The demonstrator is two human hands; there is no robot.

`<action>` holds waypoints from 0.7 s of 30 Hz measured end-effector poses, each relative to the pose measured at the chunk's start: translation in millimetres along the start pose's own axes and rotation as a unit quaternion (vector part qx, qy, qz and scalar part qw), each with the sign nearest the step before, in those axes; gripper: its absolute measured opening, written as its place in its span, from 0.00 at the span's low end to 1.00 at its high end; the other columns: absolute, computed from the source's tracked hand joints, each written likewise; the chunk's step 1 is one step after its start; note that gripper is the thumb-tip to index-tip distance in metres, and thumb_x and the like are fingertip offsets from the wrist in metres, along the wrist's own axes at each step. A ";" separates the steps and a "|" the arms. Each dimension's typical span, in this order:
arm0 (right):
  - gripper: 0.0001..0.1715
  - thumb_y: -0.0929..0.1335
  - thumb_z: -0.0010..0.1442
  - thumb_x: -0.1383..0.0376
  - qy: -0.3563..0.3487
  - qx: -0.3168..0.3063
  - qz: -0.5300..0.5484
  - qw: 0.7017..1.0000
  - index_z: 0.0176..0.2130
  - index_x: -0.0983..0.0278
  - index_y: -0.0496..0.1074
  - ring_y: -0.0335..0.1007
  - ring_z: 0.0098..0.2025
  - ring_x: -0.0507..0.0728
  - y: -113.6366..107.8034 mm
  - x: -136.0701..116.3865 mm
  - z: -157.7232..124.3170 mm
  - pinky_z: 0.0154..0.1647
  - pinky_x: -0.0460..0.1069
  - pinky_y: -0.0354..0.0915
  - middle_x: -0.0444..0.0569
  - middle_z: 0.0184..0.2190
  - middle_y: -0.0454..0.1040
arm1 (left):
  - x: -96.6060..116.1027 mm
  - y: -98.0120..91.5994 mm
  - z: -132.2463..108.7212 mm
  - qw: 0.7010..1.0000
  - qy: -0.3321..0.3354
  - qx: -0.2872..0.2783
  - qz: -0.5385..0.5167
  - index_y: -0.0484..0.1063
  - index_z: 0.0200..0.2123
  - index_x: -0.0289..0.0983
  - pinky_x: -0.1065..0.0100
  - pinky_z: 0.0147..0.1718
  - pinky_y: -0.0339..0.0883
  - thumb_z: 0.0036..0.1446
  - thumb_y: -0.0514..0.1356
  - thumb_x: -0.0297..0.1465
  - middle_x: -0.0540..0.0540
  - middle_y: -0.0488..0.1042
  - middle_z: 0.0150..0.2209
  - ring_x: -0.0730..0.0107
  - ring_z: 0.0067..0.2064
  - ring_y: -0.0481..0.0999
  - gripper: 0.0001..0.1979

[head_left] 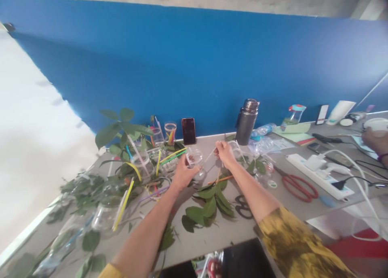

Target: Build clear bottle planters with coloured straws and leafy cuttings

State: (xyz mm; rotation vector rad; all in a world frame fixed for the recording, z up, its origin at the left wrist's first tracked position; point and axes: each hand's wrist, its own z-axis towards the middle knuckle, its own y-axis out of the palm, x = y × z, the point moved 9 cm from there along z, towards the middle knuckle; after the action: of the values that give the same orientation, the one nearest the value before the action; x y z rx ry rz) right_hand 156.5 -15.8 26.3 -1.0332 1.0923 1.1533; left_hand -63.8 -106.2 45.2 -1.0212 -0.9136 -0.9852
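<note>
My left hand [182,173] is wrapped round a small clear plastic cup [195,158], held a little above the grey table [212,233]. My right hand [224,152] pinches a thin pale straw [209,154] whose tip points toward the cup's mouth. Under and between my forearms lie green leaves on a stem [209,203] and an orange straw [222,179]. Black scissors [242,207] rest beside my right forearm.
Left of my hands stand clear cups with coloured straws [157,156] and leafy branches [121,128]. A phone [188,130] leans on the blue wall, beside a metal flask [246,122]. Red scissors [298,187], a power strip [321,175] and cables lie right. Another person's hand [374,140] shows at far right.
</note>
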 end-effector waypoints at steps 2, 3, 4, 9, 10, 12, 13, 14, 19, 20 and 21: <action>0.15 0.67 0.65 0.53 0.047 0.007 0.060 0.997 0.32 0.59 0.65 0.73 0.25 0.55 -0.8 8.7 2.4 0.25 0.48 0.68 0.47 0.26 0.75 | 2.1 8.3 -1.6 0.998 0.012 -0.054 -0.028 0.75 0.47 0.37 0.55 0.52 0.71 0.42 0.69 0.33 0.42 0.80 0.47 0.54 0.49 0.79 0.26; 0.12 0.66 0.66 0.56 0.066 0.002 0.083 0.994 0.34 0.59 0.65 0.75 0.26 0.56 1.3 10.6 1.9 0.27 0.49 0.70 0.48 0.27 0.76 | 1.2 12.3 -2.3 0.996 0.012 -0.079 -0.042 0.75 0.50 0.37 0.54 0.53 0.71 0.41 0.68 0.32 0.41 0.80 0.50 0.53 0.51 0.79 0.28; 0.10 0.66 0.66 0.57 0.077 -0.009 0.101 0.992 0.35 0.59 0.66 0.76 0.27 0.56 4.5 10.6 0.5 0.28 0.50 0.71 0.48 0.27 0.76 | -0.5 15.8 -2.7 0.993 0.011 -0.101 -0.053 0.75 0.53 0.36 0.54 0.55 0.70 0.41 0.68 0.30 0.41 0.79 0.52 0.51 0.53 0.79 0.31; 0.13 0.71 0.61 0.55 0.067 -0.098 0.183 0.976 0.37 0.62 0.71 0.66 0.21 0.51 25.6 -4.5 -13.2 0.24 0.46 0.65 0.39 0.22 0.67 | -16.4 30.9 -2.2 0.972 -0.016 -0.191 -0.136 0.69 0.62 0.36 0.49 0.61 0.67 0.40 0.66 0.28 0.38 0.78 0.56 0.47 0.59 0.76 0.40; 0.16 0.73 0.59 0.52 0.066 -0.128 0.190 0.971 0.37 0.62 0.72 0.61 0.19 0.48 31.5 -7.0 -17.1 0.21 0.45 0.59 0.37 0.21 0.64 | -18.3 33.0 -2.0 0.966 -0.020 -0.202 -0.159 0.69 0.63 0.36 0.48 0.62 0.66 0.40 0.66 0.27 0.38 0.78 0.57 0.47 0.60 0.76 0.41; 0.23 0.74 0.56 0.47 0.071 -0.192 0.178 0.963 0.37 0.62 0.73 0.51 0.17 0.46 44.1 -9.2 -25.7 0.18 0.43 0.48 0.35 0.19 0.59 | -19.9 35.7 -1.9 0.957 -0.022 -0.216 -0.193 0.69 0.62 0.37 0.47 0.63 0.65 0.41 0.65 0.26 0.38 0.78 0.58 0.46 0.62 0.74 0.40; 0.25 0.75 0.54 0.44 0.069 -0.219 0.161 0.960 0.36 0.63 0.74 0.48 0.17 0.46 49.6 -9.5 -29.4 0.18 0.43 0.45 0.34 0.18 0.58 | -20.2 36.5 -2.1 0.955 -0.025 -0.218 -0.201 0.70 0.62 0.37 0.47 0.64 0.64 0.41 0.64 0.25 0.38 0.78 0.59 0.46 0.64 0.73 0.39; 0.27 0.76 0.53 0.43 0.062 -0.236 0.144 0.959 0.35 0.63 0.74 0.47 0.18 0.46 53.2 -9.8 -31.8 0.18 0.43 0.43 0.34 0.18 0.57 | -20.5 37.0 -2.7 0.954 -0.030 -0.220 -0.202 0.71 0.61 0.37 0.47 0.65 0.62 0.41 0.63 0.25 0.38 0.77 0.59 0.46 0.65 0.71 0.38; 0.29 0.78 0.48 0.42 0.029 -0.171 0.104 0.979 0.27 0.61 0.69 0.48 0.17 0.47 48.3 -7.2 -26.3 0.18 0.45 0.44 0.35 0.15 0.58 | -16.5 38.0 -7.6 0.964 -0.019 -0.211 -0.159 0.66 0.65 0.40 0.48 0.69 0.56 0.44 0.66 0.31 0.40 0.67 0.68 0.46 0.70 0.64 0.41; 0.29 0.77 0.48 0.42 0.025 -0.153 0.100 0.983 0.27 0.61 0.69 0.49 0.17 0.47 45.9 -7.1 -24.8 0.18 0.45 0.44 0.35 0.15 0.58 | -16.5 37.3 -7.8 0.971 -0.008 -0.198 -0.131 0.65 0.66 0.40 0.48 0.69 0.56 0.44 0.69 0.34 0.39 0.66 0.69 0.46 0.70 0.63 0.43; 0.28 0.77 0.48 0.42 0.020 -0.138 0.096 0.986 0.27 0.61 0.69 0.49 0.17 0.47 43.5 -8.0 -23.6 0.18 0.45 0.45 0.35 0.15 0.59 | -17.5 35.9 -7.3 0.980 0.003 -0.176 -0.097 0.63 0.67 0.40 0.47 0.69 0.56 0.44 0.71 0.36 0.38 0.65 0.69 0.45 0.70 0.63 0.45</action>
State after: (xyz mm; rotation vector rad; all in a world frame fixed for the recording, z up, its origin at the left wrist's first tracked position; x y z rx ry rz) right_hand 110.2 -35.0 27.8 -1.1875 1.1025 1.4752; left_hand -33.9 -101.8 18.0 -1.2400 -0.8621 -1.3470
